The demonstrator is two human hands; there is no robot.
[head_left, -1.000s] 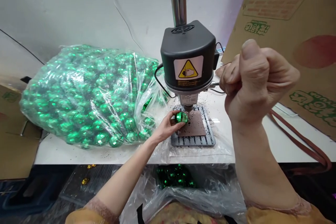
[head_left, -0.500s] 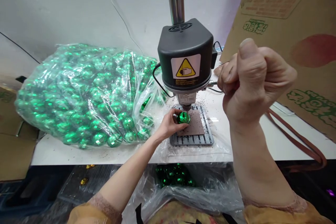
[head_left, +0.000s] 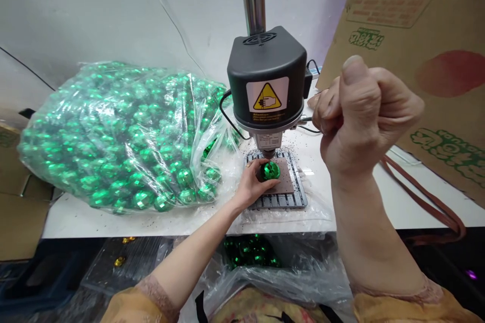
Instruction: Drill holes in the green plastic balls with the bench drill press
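My left hand [head_left: 254, 181] is closed around the side of a shiny green mirror-faceted ball [head_left: 271, 170], thumb in front and fingers behind. The ball sits over a brown board [head_left: 285, 181] on the slotted metal base [head_left: 303, 197], just under the chuck of a black drill press [head_left: 267, 75]. A dark spot shows on top of the ball. My right hand [head_left: 364, 111] is shut in a fist on the press's feed lever [head_left: 305, 120], at the right of the machine; most of the lever is hidden by the fingers.
At left a big clear plastic bag [head_left: 125, 136] is full of green balls. Below the table edge, an open plastic bag [head_left: 295, 275] holds more green balls [head_left: 252, 252]. A cardboard box [head_left: 409, 75] stands at right beside a brown strap [head_left: 424, 197]. Dark shavings litter the white table [head_left: 113, 226].
My left hand has shifted the green ball slightly to the right, and the ball has turned so a dark spot shows on top. My right hand stays on the lever.
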